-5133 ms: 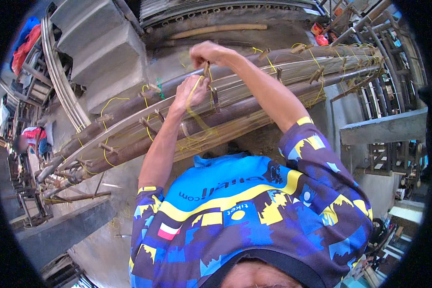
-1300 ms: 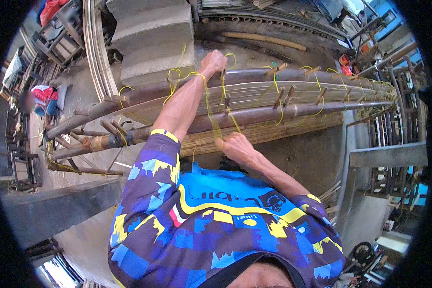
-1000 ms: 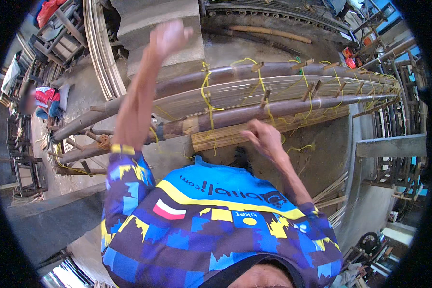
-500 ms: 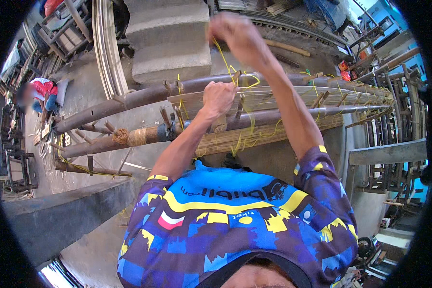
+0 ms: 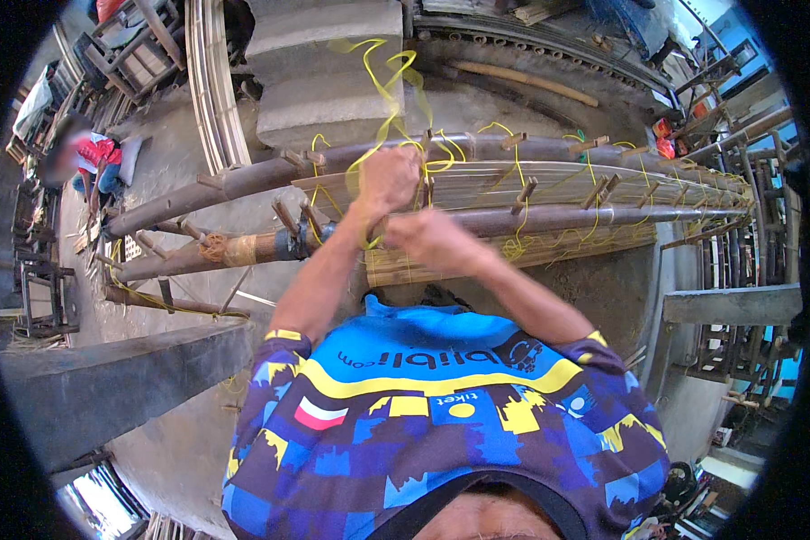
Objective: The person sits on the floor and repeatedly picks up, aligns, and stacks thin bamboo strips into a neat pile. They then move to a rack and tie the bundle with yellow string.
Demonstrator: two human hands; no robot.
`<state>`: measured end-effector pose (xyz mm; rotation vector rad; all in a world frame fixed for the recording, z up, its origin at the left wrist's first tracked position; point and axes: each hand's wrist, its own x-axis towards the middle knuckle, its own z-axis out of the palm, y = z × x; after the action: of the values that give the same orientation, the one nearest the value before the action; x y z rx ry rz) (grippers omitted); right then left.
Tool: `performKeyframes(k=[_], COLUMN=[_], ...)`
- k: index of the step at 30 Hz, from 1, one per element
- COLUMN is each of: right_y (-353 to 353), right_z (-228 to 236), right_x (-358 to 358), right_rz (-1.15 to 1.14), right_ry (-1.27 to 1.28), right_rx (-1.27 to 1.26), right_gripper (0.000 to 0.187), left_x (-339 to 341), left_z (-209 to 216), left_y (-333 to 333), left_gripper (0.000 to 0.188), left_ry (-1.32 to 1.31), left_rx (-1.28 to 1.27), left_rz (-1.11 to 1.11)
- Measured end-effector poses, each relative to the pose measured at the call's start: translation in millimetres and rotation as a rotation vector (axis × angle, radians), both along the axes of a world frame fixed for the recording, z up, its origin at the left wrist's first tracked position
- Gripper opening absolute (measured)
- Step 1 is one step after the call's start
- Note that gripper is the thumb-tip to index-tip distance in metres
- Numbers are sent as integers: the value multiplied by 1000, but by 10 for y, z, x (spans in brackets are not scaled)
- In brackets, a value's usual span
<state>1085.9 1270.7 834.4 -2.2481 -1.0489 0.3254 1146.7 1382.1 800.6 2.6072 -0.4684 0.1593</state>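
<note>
My left hand is closed on a thin yellow cord beside a wooden peg at the far long dark pole. A loose length of that cord loops and twists in the air above the fist, blurred by motion. My right hand is just below, close to my left wrist, its fingers curled and slightly smeared, with yellow cord at their tips. Between the far pole and the near pole lie long thin wooden slats, tied at intervals with yellow cord.
Wooden pegs stick up along both poles. More slats hang below the near pole. Concrete steps rise beyond the frame. A concrete beam is at left, where a person in red crouches. Bamboo strips lean nearby.
My right hand has come down from high above the far pole to beside my left wrist. The left fist has shifted slightly left, and loose cord now whips up above it.
</note>
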Motion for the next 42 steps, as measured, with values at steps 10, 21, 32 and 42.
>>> performKeyframes(k=[10, 21, 32, 42], right_y=[-174, -762, 1450, 2082], right_z=[-1275, -1571, -36, 1203], right_x=[-445, -1027, -72, 1401], right_rz=[29, -254, -361, -33], right_ry=[-285, 346, -386, -128], right_rx=[-72, -608, 597, 200], right_gripper=[9, 31, 30, 32], left_x=[1613, 2069, 284, 498], left_z=[-629, 1139, 90, -340], left_y=[-333, 2473, 2022, 1979], left_gripper=[18, 28, 20, 30], left_ry=[44, 200, 203, 219], left_rx=[79, -404, -82, -248], left_rz=[47, -70, -358, -381])
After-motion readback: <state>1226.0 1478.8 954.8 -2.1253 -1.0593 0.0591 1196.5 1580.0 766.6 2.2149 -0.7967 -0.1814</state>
